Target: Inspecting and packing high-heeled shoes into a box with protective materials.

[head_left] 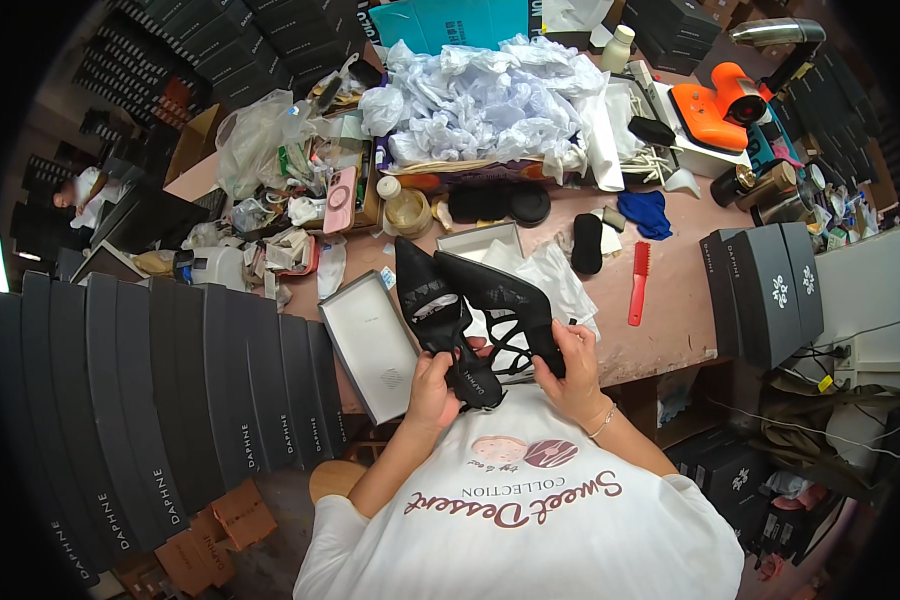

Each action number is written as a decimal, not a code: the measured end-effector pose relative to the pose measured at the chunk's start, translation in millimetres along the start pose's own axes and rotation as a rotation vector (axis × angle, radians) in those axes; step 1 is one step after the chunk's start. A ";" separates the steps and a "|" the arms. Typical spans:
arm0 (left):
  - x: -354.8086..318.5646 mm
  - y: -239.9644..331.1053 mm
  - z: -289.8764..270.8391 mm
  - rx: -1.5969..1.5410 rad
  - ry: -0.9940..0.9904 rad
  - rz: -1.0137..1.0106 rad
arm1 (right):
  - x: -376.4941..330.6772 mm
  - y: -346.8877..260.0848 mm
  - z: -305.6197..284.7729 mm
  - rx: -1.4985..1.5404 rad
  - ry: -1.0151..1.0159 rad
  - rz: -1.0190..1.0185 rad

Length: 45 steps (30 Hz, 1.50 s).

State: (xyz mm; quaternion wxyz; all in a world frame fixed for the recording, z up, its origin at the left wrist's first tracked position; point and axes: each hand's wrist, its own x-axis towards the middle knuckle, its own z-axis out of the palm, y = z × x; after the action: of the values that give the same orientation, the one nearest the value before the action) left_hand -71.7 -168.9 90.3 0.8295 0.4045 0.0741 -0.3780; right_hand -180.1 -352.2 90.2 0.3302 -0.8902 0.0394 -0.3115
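Observation:
A pair of black strappy heeled shoes with pointed toes is in my hands, toes turned away from me. My left hand [436, 388] is closed round the heel end of the left shoe [432, 300], whose insole shows. My right hand [568, 372] grips the heel end of the right shoe [498, 290], which is tilted so its side shows. The toes of the two shoes lie close together, and thin crossed straps hang between them. Below and to the left is a grey shoebox lid or tray [372, 345]. White tissue paper [560, 285] lies behind the right shoe.
Dark shoeboxes stand in a long row [185, 390] at left, with more boxes [767, 290] at right. A red brush [639, 284], a black sponge-like pad [587, 243] and a blue cloth [645, 213] lie on the table [670, 335]. Crumpled white paper [480, 105] fills a box behind.

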 end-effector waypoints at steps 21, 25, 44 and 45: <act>28.9 94.6 4.5 0.898 -0.281 0.111 | -5.8 -5.2 -13.3 -0.072 -0.196 -0.187; 26.8 88.2 -7.2 1.027 -0.215 0.059 | -11.1 -5.0 -13.5 -0.075 -0.241 -0.186; 44.1 22.8 11.3 0.148 -0.492 -0.081 | -14.5 16.6 55.3 2.740 -0.529 1.151; 42.5 20.0 15.9 0.142 -0.458 -0.091 | -14.0 21.5 51.5 2.602 -0.535 1.171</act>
State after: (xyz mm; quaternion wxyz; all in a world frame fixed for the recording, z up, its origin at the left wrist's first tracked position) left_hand -31.0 -196.8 94.9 0.7763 0.3618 -0.1246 -0.5009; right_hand -158.6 -336.0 39.3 0.9634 0.1469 0.0236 0.2228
